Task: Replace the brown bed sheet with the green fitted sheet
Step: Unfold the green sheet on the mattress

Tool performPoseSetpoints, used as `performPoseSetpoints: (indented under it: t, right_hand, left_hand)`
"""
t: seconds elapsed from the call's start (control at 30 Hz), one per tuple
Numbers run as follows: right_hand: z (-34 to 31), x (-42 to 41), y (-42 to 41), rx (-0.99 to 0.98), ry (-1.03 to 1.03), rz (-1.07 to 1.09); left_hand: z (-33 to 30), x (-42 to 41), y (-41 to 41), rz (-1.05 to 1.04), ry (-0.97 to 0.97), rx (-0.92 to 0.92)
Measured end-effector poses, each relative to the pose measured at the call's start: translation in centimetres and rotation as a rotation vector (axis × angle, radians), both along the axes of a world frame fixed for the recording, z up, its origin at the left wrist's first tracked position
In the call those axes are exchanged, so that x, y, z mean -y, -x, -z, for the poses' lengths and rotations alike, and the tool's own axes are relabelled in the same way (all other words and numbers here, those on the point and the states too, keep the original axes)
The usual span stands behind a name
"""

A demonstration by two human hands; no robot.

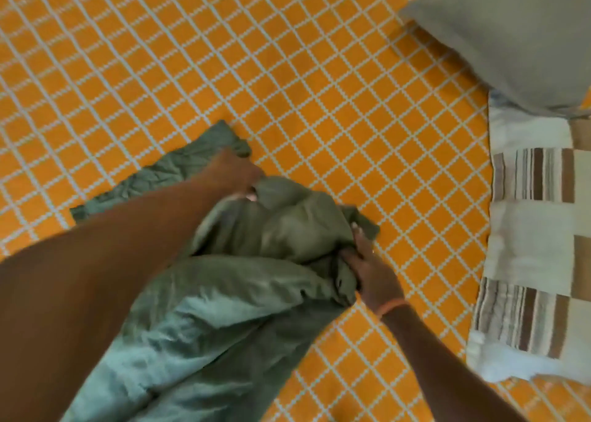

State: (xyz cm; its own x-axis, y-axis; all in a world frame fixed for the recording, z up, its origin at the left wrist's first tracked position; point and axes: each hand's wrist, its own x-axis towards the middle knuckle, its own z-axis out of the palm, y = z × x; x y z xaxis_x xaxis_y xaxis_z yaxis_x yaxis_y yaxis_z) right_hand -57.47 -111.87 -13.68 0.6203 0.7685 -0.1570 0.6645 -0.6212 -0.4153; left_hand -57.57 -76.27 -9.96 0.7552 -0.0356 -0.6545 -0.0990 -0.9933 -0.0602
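In the head view, the green fitted sheet is seen bunched on the orange checked bed cover. A fold at its far edge is gripped by the left hand, fingers curled, though blur hides detail. Its right edge is pinched by the right hand, fingers clamped on the cloth. A grey pillow lies well apart.

Left hand fingers under green sheet
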Motion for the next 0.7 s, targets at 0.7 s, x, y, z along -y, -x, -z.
performPoseSetpoints:
  t: [0.7]
  right_hand:
    - [-2.9, -17.4, 12.1, -1.165, -0.389, 1.457]
  left_hand:
    - [0.4, 7.6, 20.1, -1.287, 1.008, 0.062]
